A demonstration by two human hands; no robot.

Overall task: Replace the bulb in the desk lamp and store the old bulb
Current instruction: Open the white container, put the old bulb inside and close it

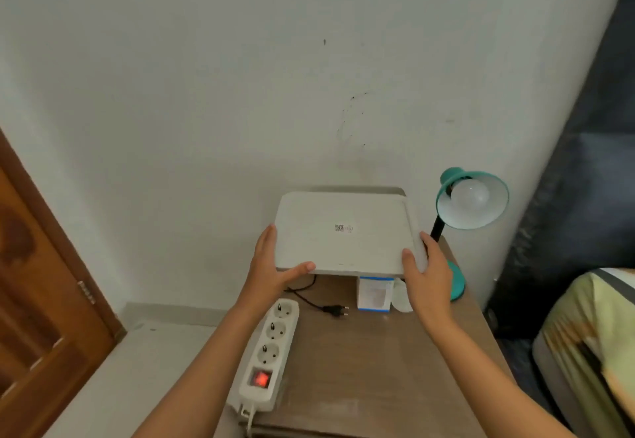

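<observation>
A teal desk lamp (pixel 472 204) stands at the back right of the wooden table (pixel 360 362), its shade facing me with a white bulb (pixel 470 196) screwed in. My left hand (pixel 271 265) and my right hand (pixel 426 272) grip the two near corners of a flat white box (pixel 343 231), held tilted above the table. Under the box's near edge stand a small white and blue bulb carton (pixel 375 293) and a loose white bulb (pixel 402 295), partly hidden by my right hand. The lamp's black plug (pixel 336 310) lies unplugged on the table.
A white power strip (pixel 271 348) with a lit red switch lies along the table's left edge. A wooden door (pixel 41 300) is at the left. A bed with yellow bedding (pixel 591 351) sits at the right, a dark curtain (pixel 584 162) behind it.
</observation>
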